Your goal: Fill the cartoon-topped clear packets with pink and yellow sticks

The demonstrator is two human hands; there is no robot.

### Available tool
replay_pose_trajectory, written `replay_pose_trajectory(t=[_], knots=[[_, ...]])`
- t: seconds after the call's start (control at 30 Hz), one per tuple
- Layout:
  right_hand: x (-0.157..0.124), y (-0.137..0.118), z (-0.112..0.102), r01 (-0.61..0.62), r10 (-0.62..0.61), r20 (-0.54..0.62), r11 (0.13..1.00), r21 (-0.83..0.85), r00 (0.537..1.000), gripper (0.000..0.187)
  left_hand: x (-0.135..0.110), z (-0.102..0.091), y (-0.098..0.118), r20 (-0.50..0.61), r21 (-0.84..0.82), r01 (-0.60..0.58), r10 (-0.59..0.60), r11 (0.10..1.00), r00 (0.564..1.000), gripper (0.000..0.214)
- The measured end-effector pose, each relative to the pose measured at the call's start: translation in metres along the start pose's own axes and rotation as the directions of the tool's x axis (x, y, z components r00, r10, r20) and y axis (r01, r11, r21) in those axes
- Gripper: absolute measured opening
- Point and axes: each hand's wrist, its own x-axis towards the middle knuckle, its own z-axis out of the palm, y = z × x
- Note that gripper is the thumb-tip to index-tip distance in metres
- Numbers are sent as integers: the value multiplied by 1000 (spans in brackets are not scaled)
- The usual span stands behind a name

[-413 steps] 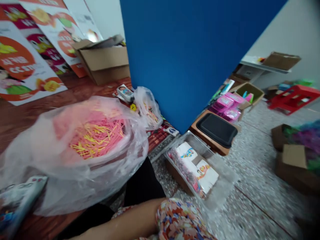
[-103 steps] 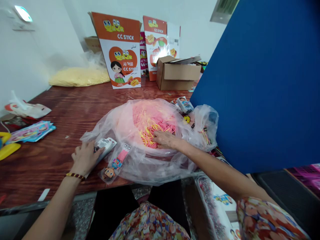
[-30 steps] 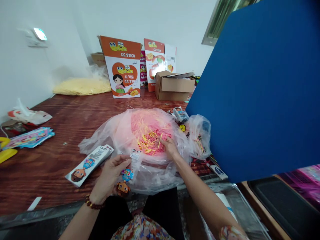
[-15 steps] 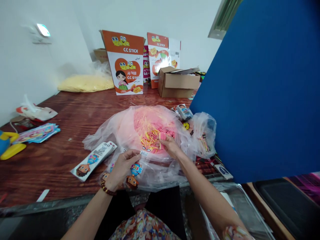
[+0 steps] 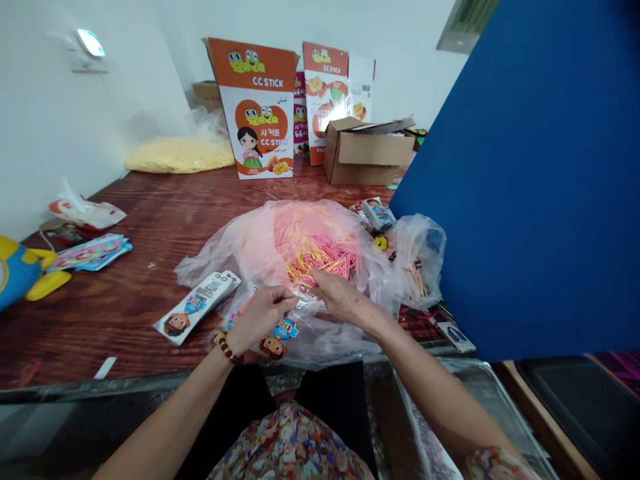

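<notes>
My left hand [image 5: 267, 310] pinches the top edge of a printed packet [image 5: 277, 337] with a cartoon child and the word "Stick". Close beside it, my right hand [image 5: 340, 297] has its fingers curled in by the packet's mouth; what they hold is hidden behind them. Just beyond both hands, loose pink and yellow sticks [image 5: 327, 257] fill a large clear plastic bag [image 5: 255, 233], whose front lies crumpled under the packet. To the left of my left hand, a stack of flat printed packets [image 5: 197, 307] lies on the table.
Behind the bag stand an orange and white carton [image 5: 263, 107] and an open brown box [image 5: 370, 163]. A small clear bag [image 5: 417, 260] with sticks lies at right, beside a blue panel [image 5: 525, 200]. A tissue pack [image 5: 87, 210] and a blue and yellow toy [image 5: 25, 273] are at left.
My right hand has come from the stick pile to the packet's mouth; the pink and yellow stick bundle it held is out of sight. My left hand keeps its hold. The view has shifted slightly.
</notes>
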Motion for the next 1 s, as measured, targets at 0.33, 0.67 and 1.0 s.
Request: replay_pose_trajectory(t=[0.33, 0.67, 1.0], knots=[[2, -3, -9, -3, 323, -259, 631, 776, 910, 13, -2, 3, -9, 61, 97, -109, 103, 989, 993, 35], [13, -40, 8, 376, 518, -446, 241, 895, 730, 5, 0, 12, -2, 16, 101, -228, 227, 969, 974, 33], [4, -32, 18, 135, 495, -353, 423, 896, 794, 14, 8, 16, -1, -55, 98, -282, 288, 954, 956, 28]])
